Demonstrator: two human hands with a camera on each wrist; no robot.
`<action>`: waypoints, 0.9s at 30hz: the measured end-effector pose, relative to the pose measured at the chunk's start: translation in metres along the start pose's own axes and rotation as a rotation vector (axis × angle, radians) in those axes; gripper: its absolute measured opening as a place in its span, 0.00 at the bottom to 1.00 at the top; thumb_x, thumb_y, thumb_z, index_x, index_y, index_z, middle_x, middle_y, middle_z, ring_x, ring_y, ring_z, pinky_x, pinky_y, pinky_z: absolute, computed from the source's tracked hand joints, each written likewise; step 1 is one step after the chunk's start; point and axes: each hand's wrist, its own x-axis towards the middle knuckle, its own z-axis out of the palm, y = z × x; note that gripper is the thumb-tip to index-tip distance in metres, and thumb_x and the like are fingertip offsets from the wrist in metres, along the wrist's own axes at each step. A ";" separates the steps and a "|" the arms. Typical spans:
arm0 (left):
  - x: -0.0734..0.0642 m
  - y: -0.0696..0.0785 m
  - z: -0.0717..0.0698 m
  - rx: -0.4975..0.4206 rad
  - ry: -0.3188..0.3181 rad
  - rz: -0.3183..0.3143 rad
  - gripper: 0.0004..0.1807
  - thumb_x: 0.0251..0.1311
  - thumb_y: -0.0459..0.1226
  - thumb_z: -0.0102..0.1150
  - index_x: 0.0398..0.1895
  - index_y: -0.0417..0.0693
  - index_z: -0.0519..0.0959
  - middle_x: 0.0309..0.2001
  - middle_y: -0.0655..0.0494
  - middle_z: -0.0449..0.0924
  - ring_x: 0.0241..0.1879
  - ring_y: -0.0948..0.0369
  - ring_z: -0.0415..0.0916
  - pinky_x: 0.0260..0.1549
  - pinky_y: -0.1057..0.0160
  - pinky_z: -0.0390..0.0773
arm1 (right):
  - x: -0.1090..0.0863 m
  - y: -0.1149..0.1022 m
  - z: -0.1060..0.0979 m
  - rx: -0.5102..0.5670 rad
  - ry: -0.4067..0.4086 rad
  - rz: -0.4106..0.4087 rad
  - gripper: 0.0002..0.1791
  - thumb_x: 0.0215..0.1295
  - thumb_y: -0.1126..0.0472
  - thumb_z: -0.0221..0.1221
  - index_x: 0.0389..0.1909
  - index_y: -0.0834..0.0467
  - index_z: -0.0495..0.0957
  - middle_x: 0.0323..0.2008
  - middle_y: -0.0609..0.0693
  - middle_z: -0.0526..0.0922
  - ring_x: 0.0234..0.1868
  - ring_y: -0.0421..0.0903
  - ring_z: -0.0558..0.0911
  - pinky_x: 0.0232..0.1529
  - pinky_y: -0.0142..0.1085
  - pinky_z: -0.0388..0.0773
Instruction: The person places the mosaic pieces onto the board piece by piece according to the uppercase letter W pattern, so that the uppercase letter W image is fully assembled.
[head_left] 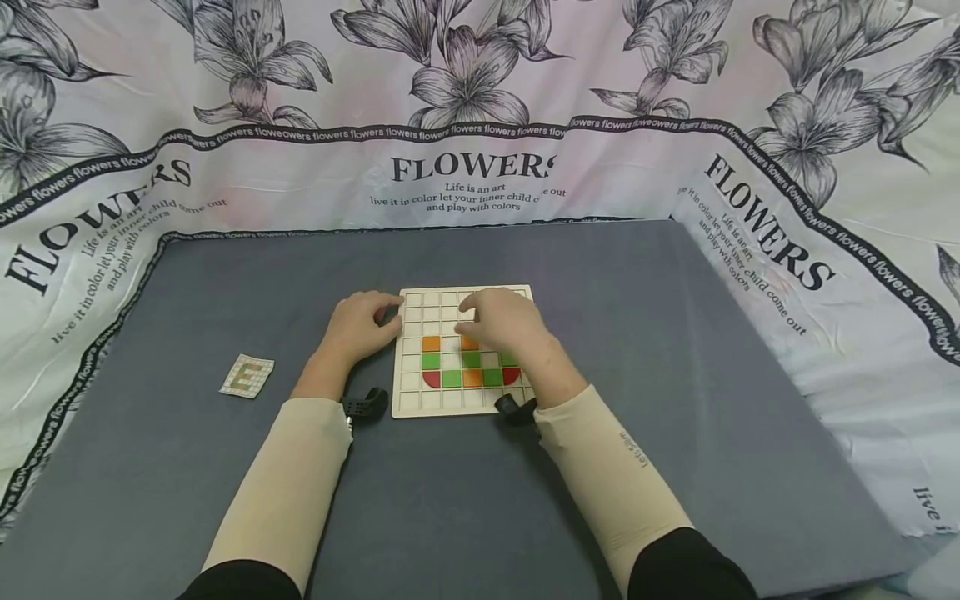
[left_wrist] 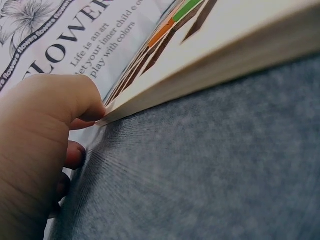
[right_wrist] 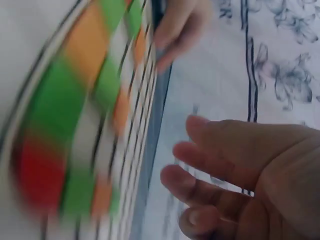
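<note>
A pale wooden grid board (head_left: 408, 403) lies on the table with orange, green and red pieces on its lower squares, including a green piece (head_left: 452, 378) and a rounded red piece (head_left: 431, 379). My left hand (head_left: 360, 327) rests its thumb and forefinger at the board's left edge. In the left wrist view, fingertips touch the board's rim near a corner. Over the board's upper right hovers my right hand (head_left: 506, 318), covering some squares. Its thumb and fingers stand apart with nothing between them in the right wrist view, where the coloured pieces are blurred.
A small square card (head_left: 247, 377) with a printed grid pattern lies left of the left hand. Grey cloth (head_left: 645, 350) covers the table around the board. White flower-printed fabric (head_left: 292, 179) hangs behind and along the sides.
</note>
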 end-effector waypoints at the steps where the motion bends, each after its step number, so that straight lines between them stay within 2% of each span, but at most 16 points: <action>1: 0.000 0.001 0.000 -0.003 -0.002 0.005 0.24 0.65 0.45 0.56 0.63 0.50 0.83 0.25 0.54 0.69 0.29 0.54 0.64 0.38 0.53 0.60 | -0.005 0.009 -0.004 -0.012 -0.009 0.003 0.21 0.70 0.50 0.63 0.61 0.51 0.84 0.46 0.47 0.86 0.41 0.45 0.82 0.41 0.43 0.78; 4: 0.000 0.003 0.002 -0.016 -0.010 0.014 0.24 0.66 0.45 0.56 0.63 0.50 0.83 0.25 0.54 0.69 0.29 0.54 0.64 0.38 0.53 0.60 | -0.022 0.038 -0.016 -0.058 -0.057 0.029 0.17 0.69 0.56 0.61 0.55 0.54 0.86 0.47 0.48 0.86 0.42 0.46 0.82 0.43 0.46 0.79; 7: -0.001 0.004 0.003 -0.020 -0.011 0.016 0.24 0.66 0.44 0.57 0.63 0.49 0.83 0.25 0.54 0.69 0.29 0.54 0.64 0.37 0.53 0.60 | -0.042 0.065 -0.022 -0.090 -0.154 0.063 0.13 0.64 0.60 0.64 0.48 0.57 0.87 0.44 0.50 0.86 0.39 0.48 0.81 0.42 0.46 0.78; 10: -0.001 0.002 0.002 -0.013 -0.002 0.012 0.24 0.66 0.44 0.56 0.62 0.49 0.83 0.25 0.54 0.69 0.29 0.54 0.65 0.38 0.53 0.60 | -0.059 0.082 -0.023 -0.086 -0.270 0.098 0.13 0.57 0.65 0.67 0.45 0.58 0.85 0.41 0.50 0.84 0.38 0.48 0.78 0.40 0.45 0.77; 12: -0.001 0.001 0.001 -0.010 0.006 0.008 0.24 0.65 0.44 0.56 0.62 0.49 0.83 0.25 0.54 0.69 0.29 0.54 0.65 0.38 0.53 0.60 | -0.065 0.087 -0.021 -0.088 -0.295 0.109 0.13 0.54 0.66 0.69 0.42 0.58 0.84 0.38 0.50 0.82 0.35 0.48 0.77 0.36 0.44 0.75; 16: -0.002 -0.002 -0.004 -0.006 0.009 -0.002 0.24 0.65 0.43 0.56 0.63 0.49 0.83 0.25 0.54 0.68 0.29 0.54 0.65 0.38 0.53 0.60 | -0.066 0.089 -0.012 -0.115 -0.230 0.094 0.10 0.48 0.67 0.67 0.33 0.55 0.82 0.30 0.48 0.79 0.29 0.47 0.73 0.29 0.41 0.69; 19: -0.003 -0.001 -0.004 -0.012 -0.001 -0.008 0.24 0.66 0.43 0.56 0.63 0.48 0.83 0.26 0.53 0.69 0.30 0.54 0.65 0.38 0.52 0.60 | -0.065 0.091 -0.013 -0.116 -0.197 0.100 0.09 0.46 0.65 0.66 0.31 0.55 0.80 0.28 0.48 0.78 0.27 0.46 0.72 0.28 0.41 0.67; 22: -0.004 0.000 -0.003 -0.015 -0.005 -0.011 0.24 0.66 0.44 0.56 0.63 0.48 0.83 0.26 0.53 0.69 0.30 0.54 0.65 0.38 0.53 0.60 | -0.062 0.086 -0.027 -0.048 -0.185 0.124 0.10 0.48 0.65 0.64 0.35 0.58 0.80 0.32 0.50 0.78 0.29 0.48 0.73 0.30 0.42 0.69; 27: -0.003 0.004 -0.002 -0.028 0.006 -0.008 0.24 0.65 0.43 0.57 0.62 0.49 0.83 0.26 0.53 0.69 0.30 0.54 0.65 0.38 0.53 0.60 | -0.052 0.065 -0.058 0.110 -0.109 0.153 0.17 0.52 0.67 0.62 0.45 0.62 0.78 0.34 0.53 0.76 0.31 0.49 0.73 0.32 0.42 0.70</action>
